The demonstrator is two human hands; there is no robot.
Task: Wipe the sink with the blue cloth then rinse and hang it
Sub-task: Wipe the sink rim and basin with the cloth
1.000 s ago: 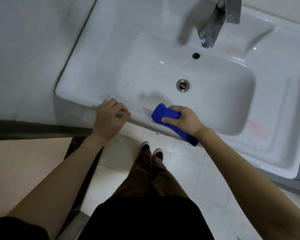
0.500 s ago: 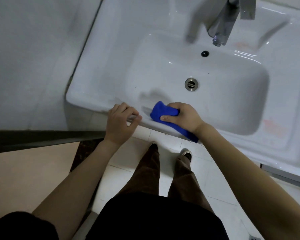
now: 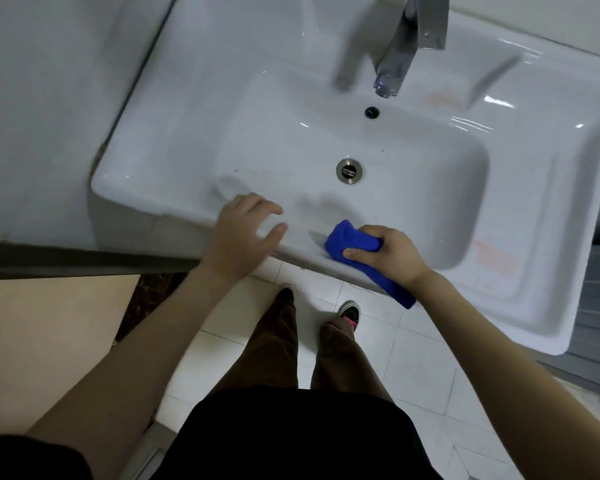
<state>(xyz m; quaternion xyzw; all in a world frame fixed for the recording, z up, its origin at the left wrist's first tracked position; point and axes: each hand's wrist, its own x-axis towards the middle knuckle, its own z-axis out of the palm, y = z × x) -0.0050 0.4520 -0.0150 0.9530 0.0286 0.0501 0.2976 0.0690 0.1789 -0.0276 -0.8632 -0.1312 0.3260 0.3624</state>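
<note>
— Since a second ago the left hand (image 3: 245, 233) has let go of the sink's front edge; what is it doing now?

— It hovers over that front rim with the fingers spread and loose, holding nothing. Earlier it was curled over the edge as a brace.

— And the cloth?

— The blue cloth (image 3: 352, 242) is bunched in the right hand (image 3: 388, 252), which is closed around it, thumb on the near side. It presses on the front rim of the sink (image 3: 174, 157), just where the rim rolls down into the basin. A tail of the cloth hangs out behind the wrist, over the front edge towards the floor. It sits about where it was half a second ago.

— So which step is this?

— Wiping, I'd say, and not finished. The tap (image 3: 394, 69) at the back edge shows no water running, and the drain (image 3: 349, 170) in the middle of the basin is clear. Pinkish marks show on the right-hand ledge and near the tap.

— What does the next move ask for?

— Probably a firm sweep along the front rim or down into the basin, keeping the cloth flat under the palm. The free left hand may need to settle again for balance. Rinsing under the tap and hanging come later; I see no hook or rail in view.
</note>
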